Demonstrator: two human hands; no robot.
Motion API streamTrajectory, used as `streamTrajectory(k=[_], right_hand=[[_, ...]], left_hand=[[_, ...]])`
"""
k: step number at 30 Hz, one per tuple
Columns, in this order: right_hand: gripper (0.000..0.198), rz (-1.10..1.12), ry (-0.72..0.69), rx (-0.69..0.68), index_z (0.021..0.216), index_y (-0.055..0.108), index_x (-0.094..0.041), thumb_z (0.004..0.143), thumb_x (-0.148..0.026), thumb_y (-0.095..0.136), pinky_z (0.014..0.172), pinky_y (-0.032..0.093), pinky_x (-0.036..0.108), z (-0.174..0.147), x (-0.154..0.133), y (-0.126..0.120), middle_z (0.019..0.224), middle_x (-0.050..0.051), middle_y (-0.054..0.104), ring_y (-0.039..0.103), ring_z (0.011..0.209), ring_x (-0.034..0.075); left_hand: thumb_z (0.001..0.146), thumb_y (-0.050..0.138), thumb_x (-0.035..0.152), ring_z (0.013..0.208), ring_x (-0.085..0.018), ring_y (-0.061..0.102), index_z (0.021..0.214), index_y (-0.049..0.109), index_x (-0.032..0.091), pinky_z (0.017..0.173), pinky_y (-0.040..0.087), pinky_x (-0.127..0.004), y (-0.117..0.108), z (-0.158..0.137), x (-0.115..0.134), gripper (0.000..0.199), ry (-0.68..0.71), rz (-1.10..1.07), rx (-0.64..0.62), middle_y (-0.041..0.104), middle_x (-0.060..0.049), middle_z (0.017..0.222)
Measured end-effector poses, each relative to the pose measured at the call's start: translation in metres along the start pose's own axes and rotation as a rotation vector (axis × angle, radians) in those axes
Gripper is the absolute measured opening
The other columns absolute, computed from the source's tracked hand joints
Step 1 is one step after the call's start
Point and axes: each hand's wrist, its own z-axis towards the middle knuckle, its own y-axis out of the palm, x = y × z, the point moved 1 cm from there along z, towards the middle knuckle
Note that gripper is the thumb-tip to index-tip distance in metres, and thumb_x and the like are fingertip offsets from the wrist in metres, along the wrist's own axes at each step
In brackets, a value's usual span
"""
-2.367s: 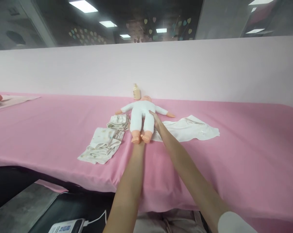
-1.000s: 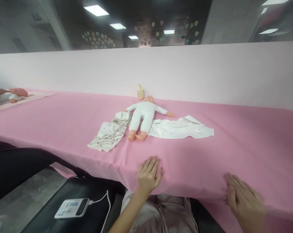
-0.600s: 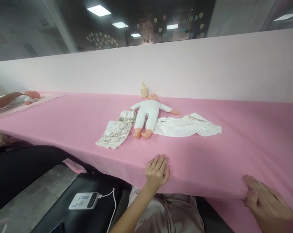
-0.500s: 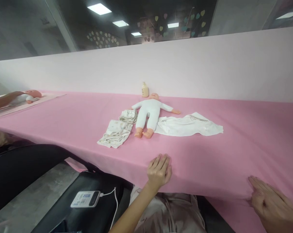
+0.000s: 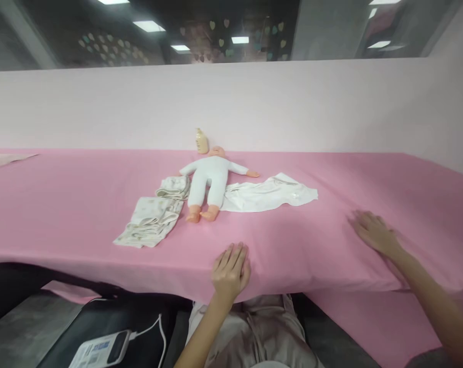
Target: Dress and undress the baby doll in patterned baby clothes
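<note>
My left hand (image 5: 231, 271) lies flat on the front edge of the pink tablecloth (image 5: 292, 245), fingers stretched out and holding nothing. Farther right, my right hand (image 5: 373, 232) rests palm down on the cloth, slightly blurred, its fingers apart. Beyond my left hand a baby doll (image 5: 210, 179) in a white suit lies on its back, arms spread, feet toward me. A white garment or cloth (image 5: 269, 194) is laid out to the doll's right, partly under its leg. Left of the doll are a folded patterned cloth (image 5: 173, 187) and a larger folded patterned cloth (image 5: 150, 220).
A cream pump bottle (image 5: 201, 141) stands by the wall behind the doll's head. The corner of a pale mat (image 5: 8, 159) shows at far left. On a black chair (image 5: 139, 317) below lies a white power bank (image 5: 101, 350) with a white cable.
My right hand has moved from the table's right front edge farther onto the cloth. My left hand stays put. The view has turned right, and another person's arm at far left is out of view.
</note>
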Motion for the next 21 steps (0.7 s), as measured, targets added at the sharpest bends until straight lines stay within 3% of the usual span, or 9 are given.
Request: streamTrajectory(k=[3,7,21], right_hand=[[0.071,0.035,0.128,-0.179,0.151,0.029,-0.026,0.093,-0.062,0.011,0.105,0.019,0.071,0.018,-0.003,0.001,0.158,0.008,0.021,0.02,0.143,0.04],[0.07,0.002,0.193,-0.212,0.151,0.024,-0.033,0.091,-0.066,0.011,0.108,0.009,0.074,0.025,0.003,0.007,0.16,0.002,0.015,0.017,0.145,0.037],[0.07,-0.013,0.189,-0.2,0.15,0.025,-0.033,0.091,-0.066,0.009,0.109,0.01,0.072,0.029,0.009,0.006,0.16,0.002,0.015,0.016,0.145,0.034]], left_hand=[[0.082,0.057,0.016,0.101,-0.024,0.069,0.12,0.064,0.021,0.085,0.046,-0.036,0.002,-0.003,-0.003,0.039,0.015,-0.026,0.015,0.071,-0.003,0.112],[0.084,0.056,0.017,0.101,-0.023,0.069,0.127,0.061,0.024,0.086,0.047,-0.035,0.004,-0.006,-0.006,0.044,-0.006,-0.07,0.006,0.071,-0.003,0.112],[0.084,0.058,0.017,0.103,-0.024,0.068,0.119,0.065,0.023,0.087,0.044,-0.037,-0.004,0.0,0.0,0.037,-0.036,-0.086,-0.03,0.071,-0.004,0.113]])
